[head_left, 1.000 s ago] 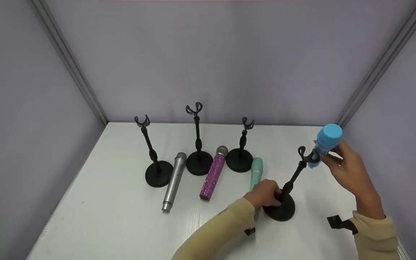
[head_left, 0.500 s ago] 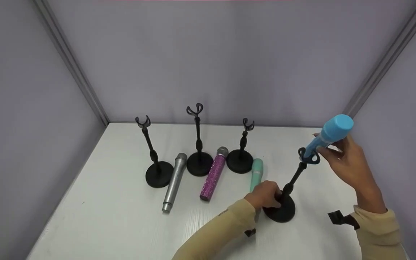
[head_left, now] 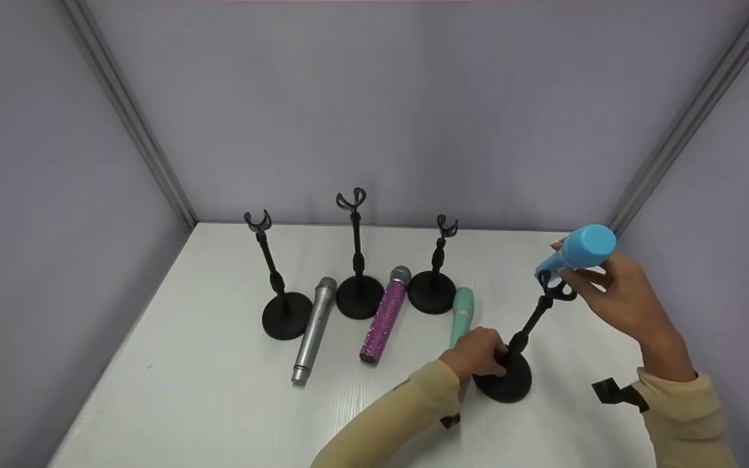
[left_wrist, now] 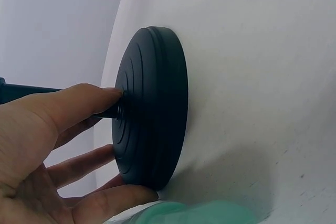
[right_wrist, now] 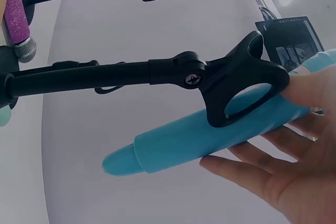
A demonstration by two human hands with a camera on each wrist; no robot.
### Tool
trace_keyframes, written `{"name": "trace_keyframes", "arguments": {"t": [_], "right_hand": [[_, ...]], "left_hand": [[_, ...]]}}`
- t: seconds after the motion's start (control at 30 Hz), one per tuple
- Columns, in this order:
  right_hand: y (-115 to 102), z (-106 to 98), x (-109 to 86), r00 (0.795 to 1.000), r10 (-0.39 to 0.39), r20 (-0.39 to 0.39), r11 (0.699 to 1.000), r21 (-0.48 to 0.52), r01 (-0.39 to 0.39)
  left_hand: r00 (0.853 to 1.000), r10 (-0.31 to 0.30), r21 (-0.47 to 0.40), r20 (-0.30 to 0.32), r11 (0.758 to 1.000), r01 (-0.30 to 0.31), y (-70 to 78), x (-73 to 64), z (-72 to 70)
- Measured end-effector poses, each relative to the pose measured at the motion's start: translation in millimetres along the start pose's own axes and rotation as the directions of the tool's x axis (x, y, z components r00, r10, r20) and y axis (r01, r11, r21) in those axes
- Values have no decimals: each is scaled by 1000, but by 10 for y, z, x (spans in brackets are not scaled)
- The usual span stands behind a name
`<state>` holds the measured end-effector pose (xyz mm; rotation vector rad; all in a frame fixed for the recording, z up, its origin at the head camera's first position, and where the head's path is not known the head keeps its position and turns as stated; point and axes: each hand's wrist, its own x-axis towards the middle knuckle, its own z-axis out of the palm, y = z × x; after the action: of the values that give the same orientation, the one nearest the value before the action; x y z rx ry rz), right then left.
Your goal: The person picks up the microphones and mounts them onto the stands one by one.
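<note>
My right hand (head_left: 621,296) holds a blue microphone (head_left: 579,250) by its body, tilted, at the clip of the rightmost black microphone stand (head_left: 530,318). In the right wrist view the microphone (right_wrist: 184,140) lies across the clip (right_wrist: 241,80), its blue showing through the clip's opening; whether it sits inside the prongs I cannot tell. Low on that stand, my left hand (head_left: 476,354) grips the post and round base. The left wrist view shows the thumb along the post and fingers at the rim of the base (left_wrist: 152,108). A mint-green microphone (head_left: 462,315) lies partly hidden behind this hand.
Three more black stands, a left one (head_left: 287,315), a middle one (head_left: 359,296) and a right one (head_left: 432,290), stand upright with bare clips. A silver microphone (head_left: 314,331) and a glittery purple microphone (head_left: 385,315) lie among them. Grey walls (head_left: 374,117) enclose the white table (head_left: 186,390).
My right hand first raised the blue microphone up and rightward, then brought it down and left against the stand's clip, changing its tilt. The left hand keeps its grip in place.
</note>
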<state>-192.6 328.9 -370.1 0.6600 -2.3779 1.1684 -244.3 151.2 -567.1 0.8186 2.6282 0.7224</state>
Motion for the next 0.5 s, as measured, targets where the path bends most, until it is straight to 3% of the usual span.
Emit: {"name": "trace_keyframes", "arguments": {"t": [0.2, 0.33, 0.43, 0.5], "right_hand": [[33, 28, 10, 994, -107, 27, 994, 24, 106], [77, 23, 4, 978, -199, 58, 980, 21, 198], [90, 24, -11, 971, -224, 88, 974, -9, 225], [87, 24, -24, 975, -199, 101, 979, -35, 203]], "left_hand": [[1000, 9, 11, 0, 1000, -9, 1, -16, -6], [1000, -2, 1, 9, 1000, 2, 10, -25, -13], [1000, -11, -5, 11, 1000, 11, 14, -24, -17], [1000, -15, -14, 12, 1000, 15, 18, -23, -16]]}}
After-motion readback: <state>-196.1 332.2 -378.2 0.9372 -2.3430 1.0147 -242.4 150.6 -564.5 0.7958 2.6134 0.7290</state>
